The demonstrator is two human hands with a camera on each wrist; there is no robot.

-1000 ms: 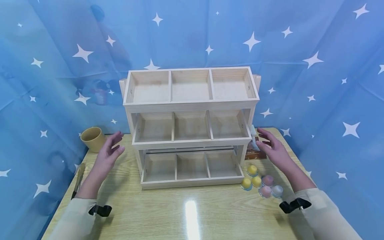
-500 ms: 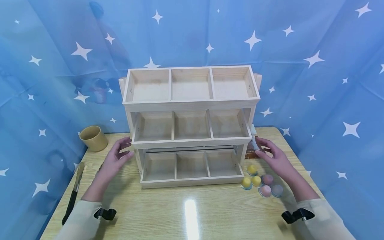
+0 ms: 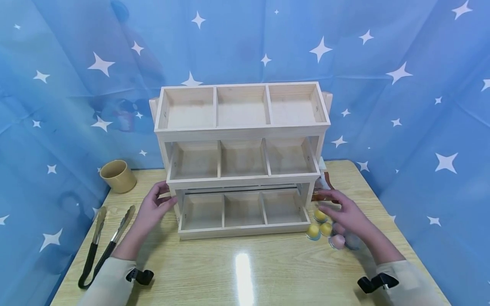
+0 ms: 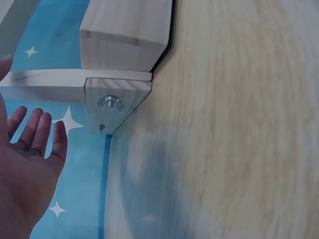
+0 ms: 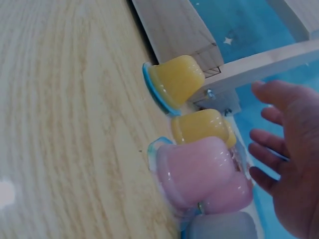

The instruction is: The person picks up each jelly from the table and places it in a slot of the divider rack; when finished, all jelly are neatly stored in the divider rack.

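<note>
A pale wooden three-tier shelf [image 3: 245, 233] with divided trays stands mid-table. Beside its left upright, my left hand [image 3: 151, 210] has loosely bent fingers, the tips right at the wood. In the left wrist view that hand [image 4: 27, 169] is palm up, near a side post [image 4: 117, 94] with a wing nut. My right hand [image 3: 346, 212] hovers over a cluster of small jelly cups by the right side, fingers loosely bent and holding nothing. Close to it in the right wrist view are a yellow jelly cup [image 5: 182, 77], a pink one [image 5: 194, 169] and a greyish one [image 5: 224, 226].
A tan cup [image 3: 118, 180] stands at the back left. Metal tongs with black handles [image 3: 89, 259] lie spread on the table left of my left forearm. Behind the right hand, a brown and white packet [image 3: 323, 182] is partly hidden by the shelf. A blue starry curtain [image 3: 405, 127] hangs behind.
My left hand has moved right and down to the shelf's side, baring the tongs. My right hand has dropped lower beside the shelf, over the jelly cups.
</note>
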